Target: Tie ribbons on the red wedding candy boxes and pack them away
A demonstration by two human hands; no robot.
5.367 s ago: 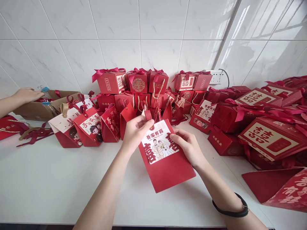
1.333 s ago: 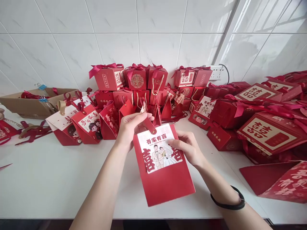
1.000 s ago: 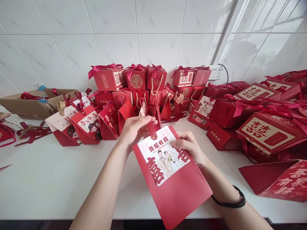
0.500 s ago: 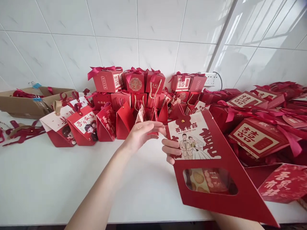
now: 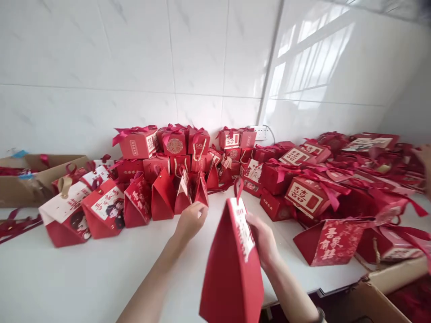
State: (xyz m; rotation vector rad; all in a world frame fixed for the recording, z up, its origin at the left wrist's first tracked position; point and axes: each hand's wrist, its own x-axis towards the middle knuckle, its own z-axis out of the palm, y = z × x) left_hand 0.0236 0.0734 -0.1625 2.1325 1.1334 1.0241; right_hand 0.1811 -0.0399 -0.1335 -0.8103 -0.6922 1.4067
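A tall red gift box [image 5: 229,269] with a ribbon loop at its peak is held up at the lower middle, its narrow side toward me. My right hand [image 5: 264,237] grips it along its printed right face, fingers partly hidden behind it. My left hand [image 5: 191,220] is at the right end of a row of standing triangular red boxes, by a small red box [image 5: 201,190]; its fingers are curled, and what they hold, if anything, I cannot make out. White-topped and red boxes [image 5: 136,202] stand to the left.
Stacked red boxes with ribbons [image 5: 143,143] line the tiled wall. A large pile of red boxes [image 5: 305,195] covers the right side. Cardboard cartons stand at the far left [image 5: 67,168] and lower right [image 5: 380,300]. Another person's hand [image 5: 424,157] shows at the right edge.
The view has shifted right. The held box has turned from its printed front to its narrow side and become more upright. My left hand has moved away from it to the row of boxes.
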